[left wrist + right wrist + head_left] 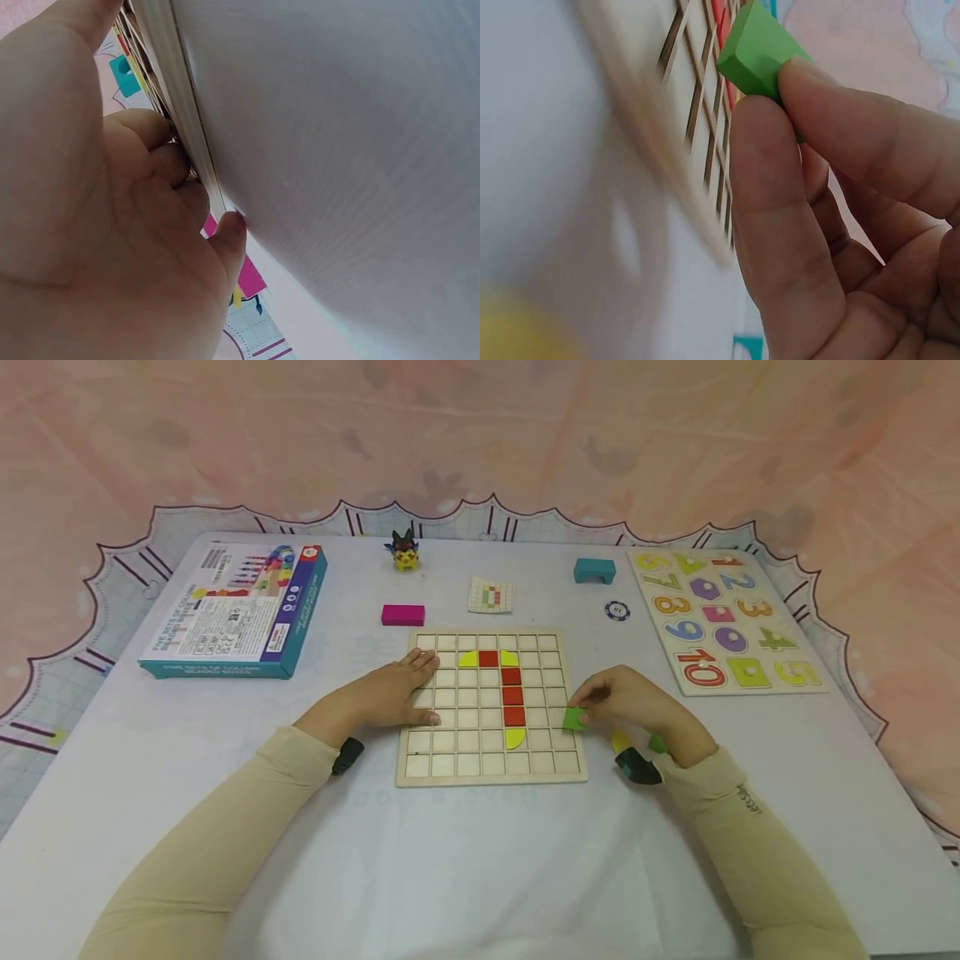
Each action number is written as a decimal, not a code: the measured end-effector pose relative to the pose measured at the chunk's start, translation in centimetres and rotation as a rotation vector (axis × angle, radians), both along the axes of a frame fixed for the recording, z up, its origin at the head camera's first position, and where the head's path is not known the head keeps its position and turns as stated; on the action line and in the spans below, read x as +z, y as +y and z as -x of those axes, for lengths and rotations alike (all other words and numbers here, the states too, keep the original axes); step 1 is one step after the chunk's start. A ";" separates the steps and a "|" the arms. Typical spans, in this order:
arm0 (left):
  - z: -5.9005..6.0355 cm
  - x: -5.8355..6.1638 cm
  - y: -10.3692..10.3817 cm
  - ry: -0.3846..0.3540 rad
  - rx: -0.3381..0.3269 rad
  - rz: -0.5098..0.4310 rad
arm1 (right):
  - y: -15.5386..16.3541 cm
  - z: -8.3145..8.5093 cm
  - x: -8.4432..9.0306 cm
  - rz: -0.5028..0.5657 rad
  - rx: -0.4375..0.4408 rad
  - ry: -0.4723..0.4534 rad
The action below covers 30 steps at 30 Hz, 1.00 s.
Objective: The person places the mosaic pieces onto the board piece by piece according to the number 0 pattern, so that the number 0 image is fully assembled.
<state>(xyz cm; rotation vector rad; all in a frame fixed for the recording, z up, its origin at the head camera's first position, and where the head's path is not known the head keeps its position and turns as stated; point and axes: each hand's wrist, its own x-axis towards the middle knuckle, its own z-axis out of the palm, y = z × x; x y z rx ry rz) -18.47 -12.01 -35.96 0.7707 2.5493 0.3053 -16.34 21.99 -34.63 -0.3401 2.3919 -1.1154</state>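
A wooden grid board (491,782) lies flat, holding several red square tiles (513,696) and three yellow rounded tiles (515,738). The left hand (386,693) rests on the board's left edge with its fingers extended; in the left wrist view its fingers lie along the board's side (196,127). Above the board's right edge, the right hand (626,697) pinches a small green tile (573,718) between thumb and finger. The right wrist view shows this green tile (761,52) held by one end, near the grid.
Beside the right wrist lie a yellow piece (620,741) and a green piece (657,743). Behind the board are a pattern card (491,597), magenta block (403,615), toy figure (405,553), teal block (595,571) and round chip (617,611). A box (232,610) and number puzzle (727,622) flank these.
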 end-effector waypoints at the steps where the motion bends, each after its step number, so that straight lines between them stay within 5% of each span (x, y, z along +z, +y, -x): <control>1: 0.0 0.0 0.0 0.000 0.002 0.001 | -0.5 0.1 -0.1 0.011 0.002 -0.008; 16: 0.1 -0.1 -0.1 0.004 -0.002 -0.005 | -7.4 0.5 -1.1 0.088 0.116 -0.059; 30: 0.2 -0.4 -0.1 0.005 0.001 -0.005 | -10.1 0.0 -1.1 -0.045 0.124 -0.034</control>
